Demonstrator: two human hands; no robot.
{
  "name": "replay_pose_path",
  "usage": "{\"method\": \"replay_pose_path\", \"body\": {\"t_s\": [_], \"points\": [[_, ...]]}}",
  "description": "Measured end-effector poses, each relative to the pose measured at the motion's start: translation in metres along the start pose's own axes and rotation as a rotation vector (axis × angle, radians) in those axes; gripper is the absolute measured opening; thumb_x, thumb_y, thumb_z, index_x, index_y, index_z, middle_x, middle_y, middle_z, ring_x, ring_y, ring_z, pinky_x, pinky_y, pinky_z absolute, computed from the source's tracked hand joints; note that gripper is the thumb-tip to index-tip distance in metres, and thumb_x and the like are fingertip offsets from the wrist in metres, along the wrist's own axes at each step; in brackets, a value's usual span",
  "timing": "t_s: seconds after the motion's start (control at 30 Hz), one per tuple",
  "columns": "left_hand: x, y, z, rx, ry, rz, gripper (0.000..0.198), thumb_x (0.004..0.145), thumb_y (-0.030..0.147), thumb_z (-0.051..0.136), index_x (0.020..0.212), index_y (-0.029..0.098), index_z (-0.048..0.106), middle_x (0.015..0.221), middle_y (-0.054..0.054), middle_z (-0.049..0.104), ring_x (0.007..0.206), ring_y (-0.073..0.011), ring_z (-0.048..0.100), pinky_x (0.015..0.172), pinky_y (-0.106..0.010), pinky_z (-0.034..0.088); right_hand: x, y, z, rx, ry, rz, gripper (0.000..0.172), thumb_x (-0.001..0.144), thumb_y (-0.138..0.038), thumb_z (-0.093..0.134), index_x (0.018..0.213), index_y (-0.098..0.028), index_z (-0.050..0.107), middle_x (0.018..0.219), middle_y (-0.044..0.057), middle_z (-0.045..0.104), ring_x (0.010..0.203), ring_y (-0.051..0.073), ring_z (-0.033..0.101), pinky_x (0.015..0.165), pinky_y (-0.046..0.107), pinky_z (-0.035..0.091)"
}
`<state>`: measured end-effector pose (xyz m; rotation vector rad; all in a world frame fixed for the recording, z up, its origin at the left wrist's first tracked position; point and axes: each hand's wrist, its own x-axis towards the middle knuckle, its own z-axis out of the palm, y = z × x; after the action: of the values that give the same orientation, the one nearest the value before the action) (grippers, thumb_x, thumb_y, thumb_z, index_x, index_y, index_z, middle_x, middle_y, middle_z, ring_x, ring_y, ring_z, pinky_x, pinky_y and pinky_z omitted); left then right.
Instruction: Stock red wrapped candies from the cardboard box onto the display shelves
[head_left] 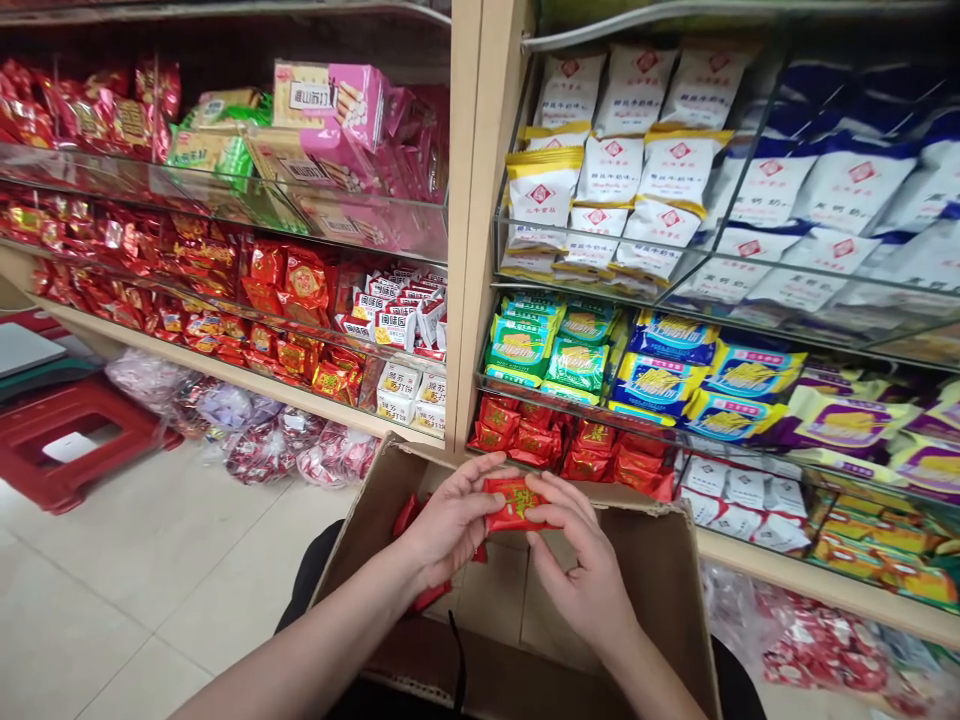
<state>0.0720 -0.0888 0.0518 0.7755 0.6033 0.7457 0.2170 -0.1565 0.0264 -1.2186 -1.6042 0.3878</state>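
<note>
Both of my hands hold one small red snack packet [512, 505] over an open cardboard box [660, 580]. My left hand [450, 525] pinches its left end with thumb and fingers. My right hand [577, 560] grips its right end. More red packets [409, 515] lie in the box under my left hand. Right behind the box, a low glass-fronted shelf bin holds similar red packets [592, 450].
Wooden shelves with glass fronts [465, 250] carry many packets: red ones at left, white, blue, green and purple ones at right. Clear bags of sweets [262, 440] lie on the tiled floor below. A red plastic stool [67, 440] stands at far left.
</note>
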Motion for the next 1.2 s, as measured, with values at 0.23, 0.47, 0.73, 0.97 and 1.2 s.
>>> {"method": "replay_pose_path", "body": {"t_s": [0.23,0.47,0.73,0.97,1.2], "points": [[-0.001,-0.01,0.0,0.053,-0.042,0.159,0.051,0.064,0.011,0.064,0.11,0.019,0.044,0.119,-0.009,0.052,0.106,-0.0216,0.049,0.08,-0.03,0.045,-0.003,0.004,0.005,0.651,0.101,0.633,0.042,0.075,-0.035,0.057,0.113,-0.021,0.044,0.11,0.01,0.057,0.091,0.022,0.059,0.073,0.039,0.052],[-0.003,-0.021,-0.004,0.263,-0.03,0.134,0.043,0.066,0.022,0.065,0.105,0.017,0.046,0.093,-0.005,0.061,0.08,-0.014,0.058,0.067,-0.025,0.046,0.0,0.004,0.005,0.593,0.031,0.624,0.036,0.067,-0.035,0.065,0.097,-0.02,0.05,0.092,0.005,0.064,0.079,0.018,0.06,0.066,0.03,0.052],[-0.004,-0.023,-0.011,0.399,0.062,0.238,0.032,0.07,0.027,0.062,0.098,0.018,0.049,0.099,-0.007,0.059,0.086,-0.0159,0.056,0.074,-0.028,0.046,0.012,0.008,-0.021,0.26,0.242,0.439,0.037,0.067,-0.03,0.063,0.099,-0.022,0.046,0.093,0.006,0.06,0.076,0.017,0.06,0.068,0.031,0.051],[0.019,0.02,-0.02,1.266,-0.031,0.585,0.023,0.083,0.024,0.039,0.095,0.018,0.058,0.098,-0.005,0.059,0.094,-0.0154,0.054,0.085,-0.028,0.04,0.058,0.054,-0.061,-0.464,-0.019,0.045,0.029,0.08,-0.028,0.047,0.107,-0.018,0.044,0.098,0.01,0.056,0.089,0.021,0.054,0.076,0.035,0.046],[0.054,0.036,-0.015,1.898,-0.221,0.121,0.044,0.082,0.045,0.035,0.085,0.013,0.065,0.088,-0.014,0.064,0.087,-0.0274,0.057,0.077,-0.038,0.04,0.104,0.067,-0.037,-0.68,-0.573,-0.149,0.018,0.08,-0.009,0.035,0.081,-0.018,0.05,0.084,0.006,0.055,0.079,0.018,0.049,0.071,0.029,0.04]]}}
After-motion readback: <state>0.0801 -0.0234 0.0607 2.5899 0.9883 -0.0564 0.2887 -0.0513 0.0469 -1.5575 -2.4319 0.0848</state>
